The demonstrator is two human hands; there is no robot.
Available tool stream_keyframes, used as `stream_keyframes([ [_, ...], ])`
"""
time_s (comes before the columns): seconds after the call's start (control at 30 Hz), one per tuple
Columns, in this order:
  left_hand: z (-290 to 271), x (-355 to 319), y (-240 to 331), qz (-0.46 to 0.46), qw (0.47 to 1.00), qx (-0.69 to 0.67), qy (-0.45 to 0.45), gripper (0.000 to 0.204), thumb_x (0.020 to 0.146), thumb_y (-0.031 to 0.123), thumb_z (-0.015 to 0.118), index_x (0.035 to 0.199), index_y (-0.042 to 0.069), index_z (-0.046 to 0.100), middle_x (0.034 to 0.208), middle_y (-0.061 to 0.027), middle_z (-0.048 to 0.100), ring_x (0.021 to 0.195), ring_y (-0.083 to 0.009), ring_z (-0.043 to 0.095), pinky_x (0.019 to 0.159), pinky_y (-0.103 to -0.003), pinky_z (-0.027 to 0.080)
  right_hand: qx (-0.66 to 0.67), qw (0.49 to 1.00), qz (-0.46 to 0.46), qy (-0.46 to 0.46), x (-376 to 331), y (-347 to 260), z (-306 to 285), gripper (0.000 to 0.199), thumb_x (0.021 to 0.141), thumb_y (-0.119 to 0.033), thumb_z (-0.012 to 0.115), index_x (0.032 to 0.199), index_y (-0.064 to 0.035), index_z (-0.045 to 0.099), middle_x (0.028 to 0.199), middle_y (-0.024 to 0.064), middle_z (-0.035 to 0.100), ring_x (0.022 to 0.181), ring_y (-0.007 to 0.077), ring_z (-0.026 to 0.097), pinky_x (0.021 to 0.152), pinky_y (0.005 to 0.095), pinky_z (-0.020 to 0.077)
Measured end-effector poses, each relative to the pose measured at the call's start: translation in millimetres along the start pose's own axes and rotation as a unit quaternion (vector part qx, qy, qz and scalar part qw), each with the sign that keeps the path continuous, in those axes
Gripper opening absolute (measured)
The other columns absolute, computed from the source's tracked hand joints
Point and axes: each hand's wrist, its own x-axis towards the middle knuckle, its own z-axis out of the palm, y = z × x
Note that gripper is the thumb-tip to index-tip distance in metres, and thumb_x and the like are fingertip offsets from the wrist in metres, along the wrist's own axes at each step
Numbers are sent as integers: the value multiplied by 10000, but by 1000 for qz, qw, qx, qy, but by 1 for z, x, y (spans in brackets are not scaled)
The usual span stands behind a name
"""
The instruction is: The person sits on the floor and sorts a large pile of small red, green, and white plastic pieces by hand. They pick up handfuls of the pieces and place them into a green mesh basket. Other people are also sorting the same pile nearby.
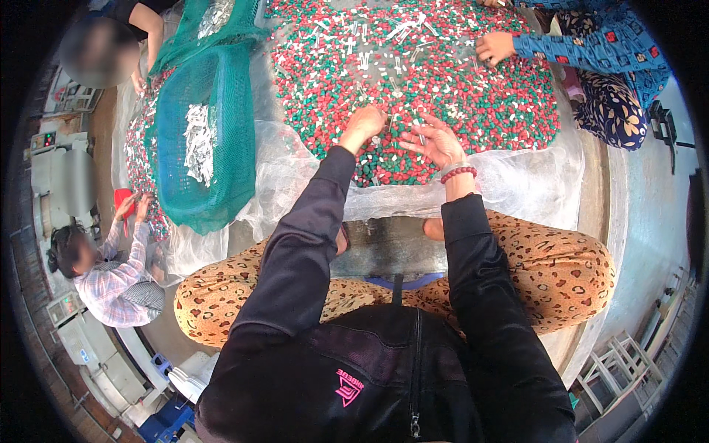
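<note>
A wide heap of small red, green and white pieces (458,81) lies on a clear plastic sheet (532,181) on the floor in front of me. My left hand (363,124) rests on the near edge of the heap, fingers curled down into the pieces; whether it grips any I cannot tell. My right hand (436,140), with a red bead bracelet at the wrist, hovers over the heap with fingers spread, a small white piece near the fingertips. White pieces (369,55) are scattered on top of the heap.
A green net bag (221,140) holding white pieces (198,144) lies to the left. A person's hand in a blue patterned sleeve (496,46) works at the far side. Two other people sit at the left, one in a pink checked shirt (118,280). White frames (620,362) stand at lower right.
</note>
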Motion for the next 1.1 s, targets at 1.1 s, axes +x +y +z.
stream_keyframes([
  [1.1, 4, -8, -31, 100, 953, -286, -11, 272, 811, 282, 543, 890, 30, 611, 799, -118, 639, 696, -238, 612, 620, -356, 465, -906, 401, -126, 57, 172, 28, 12, 241, 778, -186, 502, 932, -37, 612, 885, 124, 625, 792, 270, 625, 662, 397, 500],
])
